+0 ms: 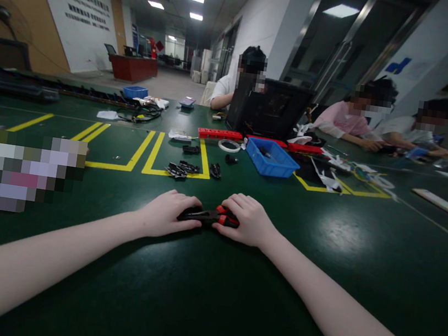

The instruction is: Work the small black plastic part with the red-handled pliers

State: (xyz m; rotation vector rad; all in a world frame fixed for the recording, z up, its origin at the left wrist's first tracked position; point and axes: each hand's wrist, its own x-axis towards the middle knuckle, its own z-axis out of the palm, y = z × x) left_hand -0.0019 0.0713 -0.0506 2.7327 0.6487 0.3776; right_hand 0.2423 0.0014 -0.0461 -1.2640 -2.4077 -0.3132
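Observation:
Just above the green tabletop, my right hand (pixel 250 219) is closed around the red-and-black handles of a pair of pliers (pixel 223 217). The jaws point left, toward my left hand (pixel 167 214). That hand grips a small black part (pixel 190 211) between thumb and fingers, and the plier tips meet it there. Fingers partly cover the part, so its exact kind is unclear. Beyond my hands lie several similar-looking black pieces (pixel 176 170), some inside a yellow-taped rectangle.
A blue bin (pixel 272 159) with dark items stands beyond my right hand. Near it are a white ring (pixel 229 146), a red strip (pixel 220 134) and a large black case (pixel 272 108). Co-workers sit across the table. A blurred-out item (pixel 27 173) lies at left.

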